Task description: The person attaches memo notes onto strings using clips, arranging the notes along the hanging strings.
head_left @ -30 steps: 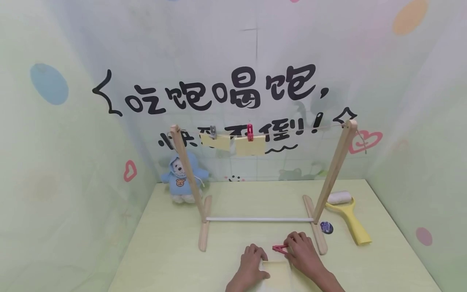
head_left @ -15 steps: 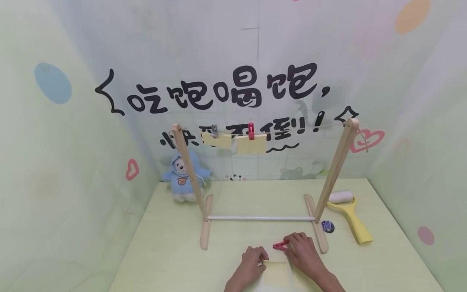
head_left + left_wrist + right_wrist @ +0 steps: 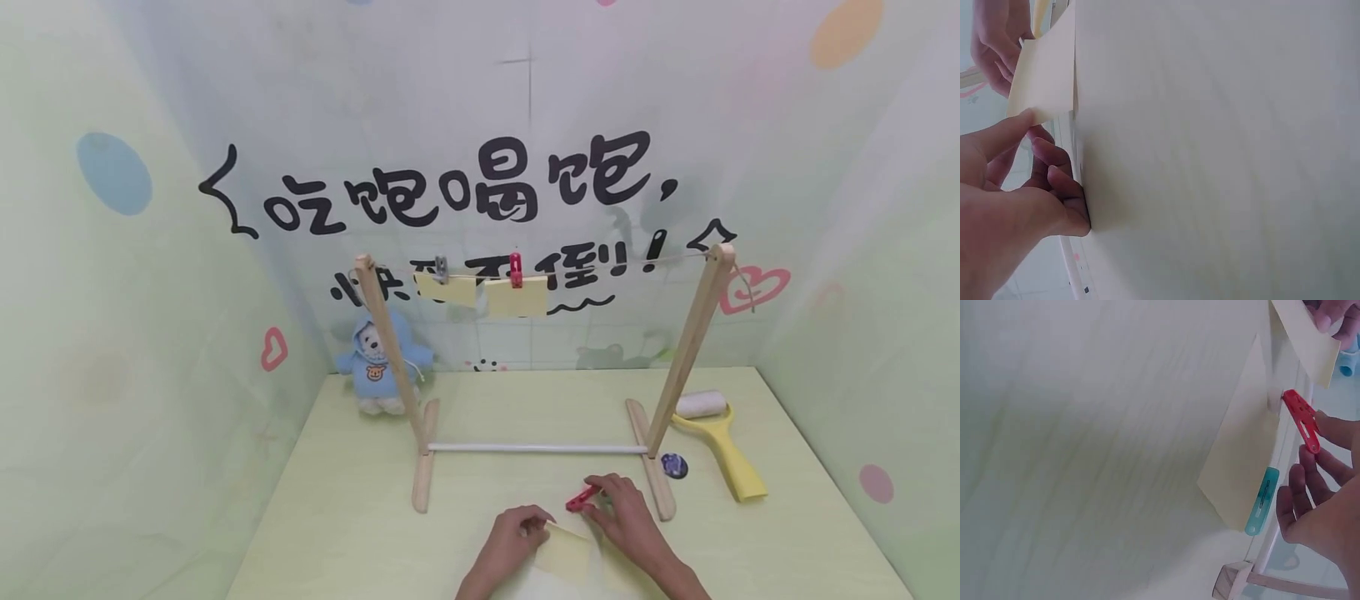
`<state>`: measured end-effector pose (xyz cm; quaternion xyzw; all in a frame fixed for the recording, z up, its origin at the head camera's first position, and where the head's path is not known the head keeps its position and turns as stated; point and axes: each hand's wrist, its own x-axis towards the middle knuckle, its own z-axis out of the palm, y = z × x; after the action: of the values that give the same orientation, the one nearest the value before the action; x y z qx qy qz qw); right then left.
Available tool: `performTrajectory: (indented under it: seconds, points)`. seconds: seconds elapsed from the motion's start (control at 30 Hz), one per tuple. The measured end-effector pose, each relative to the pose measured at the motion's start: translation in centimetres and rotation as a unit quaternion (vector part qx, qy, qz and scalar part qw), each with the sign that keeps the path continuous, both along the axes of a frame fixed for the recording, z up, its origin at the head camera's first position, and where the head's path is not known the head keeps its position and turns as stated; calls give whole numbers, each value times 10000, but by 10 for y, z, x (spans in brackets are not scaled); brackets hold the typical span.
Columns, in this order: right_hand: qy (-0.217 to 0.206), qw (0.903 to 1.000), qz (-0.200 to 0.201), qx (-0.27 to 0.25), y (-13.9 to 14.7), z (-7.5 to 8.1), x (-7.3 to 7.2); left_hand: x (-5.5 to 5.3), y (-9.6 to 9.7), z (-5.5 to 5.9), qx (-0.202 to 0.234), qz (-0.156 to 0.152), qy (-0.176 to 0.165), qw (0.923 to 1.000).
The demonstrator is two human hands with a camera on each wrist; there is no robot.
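Observation:
Between thumb and fingers, my left hand pinches the top corner of a pale yellow paper note, which is tilted up off the table. My right hand grips a red clothespin by its handle end, its nose pointing toward the note. In the right wrist view, a second yellow note lies flat on the table beneath the right hand. Beside that paper rests a teal clothespin, close to my curled lower fingers.
Beyond the hands stands a wooden rack with a white crossbar. On its string, a grey clothespin and another red clothespin hold notes. A plush toy, a dark round disc and a yellow lint roller sit around it.
My left hand has taken hold of the note's corner and raised it, so the note now slants. The red clothespin has turned in my right fingers, from sideways to slanting.

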<state>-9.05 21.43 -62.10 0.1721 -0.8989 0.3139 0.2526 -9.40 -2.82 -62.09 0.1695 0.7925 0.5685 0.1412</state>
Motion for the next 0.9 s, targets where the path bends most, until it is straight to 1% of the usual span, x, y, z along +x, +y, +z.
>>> performTrajectory:
  seconds: [0.1, 0.13, 0.23, 0.33, 0.4, 0.47, 0.5, 0.6, 0.7, 0.73, 0.83, 0.9]
  points:
    - [-175, 9987, 69, -479, 1, 3, 0, 2, 2, 0, 102, 167, -58, 9998]
    - [-306, 9972, 83, -677, 0, 5, 0, 2, 2, 0, 119, 228, -81, 9996]
    - [-778, 9896, 169, -1202, 3, 14, -1, 3, 3, 2, 114, 388, -59, 9992]
    - [-1091, 9810, 319, -1572, 6, 29, -4, 3, 5, 4, 125, 550, -60, 9984]
    - [-1053, 9792, 424, -1683, 9, 40, -8, 1, 5, 7, 178, 617, 22, 9979]
    - [-999, 9792, 421, -1713, 11, 54, -11, -2, 6, 12, 289, 676, 122, 9972]
    - [-983, 9796, 396, -1707, 13, 62, -13, -7, 6, 6, 338, 660, 466, 9962]
    - [-905, 9808, 375, -1685, 15, 89, -18, -16, 10, 21, 492, 799, 790, 9925]
    - [-616, 9835, 594, -1596, 16, 120, -23, -26, 14, 45, 668, 1056, 884, 9882]
    - [-460, 9849, 696, -1519, 16, 131, -24, -27, 16, 63, 738, 1183, 602, 9884]
    - [103, 9872, 926, -1298, 17, 165, -28, -38, 20, 93, 938, 1443, 373, 9844]
    - [364, 9875, 974, -1182, 18, 190, -29, -44, 22, 113, 1120, 1557, 224, 9812]
